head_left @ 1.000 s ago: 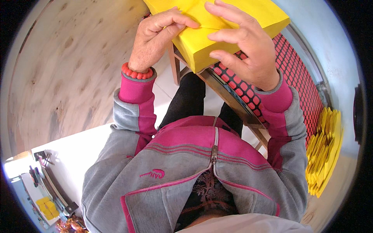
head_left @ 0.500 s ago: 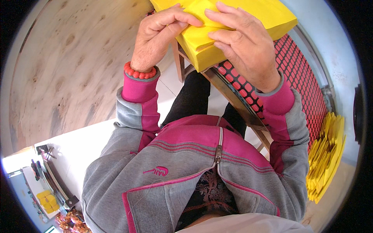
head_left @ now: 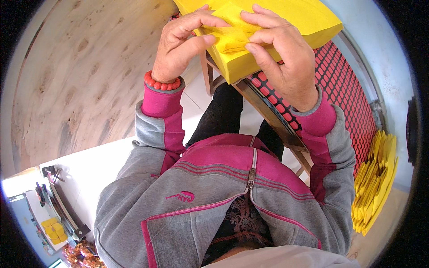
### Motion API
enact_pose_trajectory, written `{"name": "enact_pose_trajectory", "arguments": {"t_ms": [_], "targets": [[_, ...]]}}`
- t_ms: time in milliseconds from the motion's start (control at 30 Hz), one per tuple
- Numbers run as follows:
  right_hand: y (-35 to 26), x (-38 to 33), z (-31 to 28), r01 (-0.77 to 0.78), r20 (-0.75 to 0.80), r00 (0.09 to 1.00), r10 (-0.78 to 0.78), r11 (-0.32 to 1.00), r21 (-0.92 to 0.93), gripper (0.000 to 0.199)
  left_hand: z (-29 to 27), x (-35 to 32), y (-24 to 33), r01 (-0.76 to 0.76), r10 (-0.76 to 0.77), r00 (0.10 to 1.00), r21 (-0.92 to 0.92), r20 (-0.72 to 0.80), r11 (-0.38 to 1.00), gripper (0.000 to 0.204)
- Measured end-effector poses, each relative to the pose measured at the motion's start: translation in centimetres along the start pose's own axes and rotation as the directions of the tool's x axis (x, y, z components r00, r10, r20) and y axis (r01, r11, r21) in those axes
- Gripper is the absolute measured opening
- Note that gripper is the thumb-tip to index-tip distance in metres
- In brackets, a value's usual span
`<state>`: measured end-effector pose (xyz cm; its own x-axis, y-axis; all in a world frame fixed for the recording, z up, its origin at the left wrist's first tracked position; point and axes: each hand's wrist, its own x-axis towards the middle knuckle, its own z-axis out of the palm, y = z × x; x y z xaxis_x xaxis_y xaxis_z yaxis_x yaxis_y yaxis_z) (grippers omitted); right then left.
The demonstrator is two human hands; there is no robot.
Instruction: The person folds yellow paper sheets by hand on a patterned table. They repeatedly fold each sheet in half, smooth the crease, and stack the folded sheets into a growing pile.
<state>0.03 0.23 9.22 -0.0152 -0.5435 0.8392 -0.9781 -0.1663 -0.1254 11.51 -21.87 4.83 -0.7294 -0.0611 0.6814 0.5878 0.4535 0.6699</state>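
Observation:
A thick yellow stack of paper-like sheets (head_left: 308, 22) lies at the top of the view. On its near corner is a creased, folded yellow sheet (head_left: 232, 38). My right hand (head_left: 288, 58) pinches the right edge of this fold between thumb and forefinger. My left hand (head_left: 181, 42), with a red bead bracelet (head_left: 161, 85) at its wrist, lies at the fold's left side. Its forefinger rests on the sheet, and its thumb is spread away from it. Some of its other fingers are hidden.
The stack rests on a wooden-framed stand (head_left: 268, 116) with a red-and-black patterned top (head_left: 344, 85). Folded yellow pieces (head_left: 375, 183) are bunched at the right, near the wall. A large wooden board (head_left: 85, 85) fills the left. More yellow pieces (head_left: 54, 230) sit at lower left.
My left thumb has moved down, away from the forefinger. My right fingers have closed on the sheet's edge, and the fold now looks lifted and rumpled.

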Motion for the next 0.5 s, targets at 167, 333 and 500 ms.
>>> {"name": "enact_pose_trajectory", "arguments": {"t_ms": [167,333,500], "targets": [[0.0,0.1,0.1,-0.002,-0.042,0.999,0.004,0.999,0.040,0.017,0.4,-0.2,-0.6,0.026,-0.024,0.997,0.029,-0.071,0.999,0.015],[-0.3,0.3,-0.3,0.025,-0.096,0.995,-0.023,1.000,0.013,0.018,2.0,-0.4,0.0,0.134,-0.197,0.950,-0.255,-0.243,0.958,0.015],[0.1,0.4,-0.4,0.107,-0.014,0.994,-0.109,0.992,-0.067,0.017,1.9,-0.3,-0.3,0.100,-0.156,0.955,-0.222,-0.253,0.970,0.013]]}}
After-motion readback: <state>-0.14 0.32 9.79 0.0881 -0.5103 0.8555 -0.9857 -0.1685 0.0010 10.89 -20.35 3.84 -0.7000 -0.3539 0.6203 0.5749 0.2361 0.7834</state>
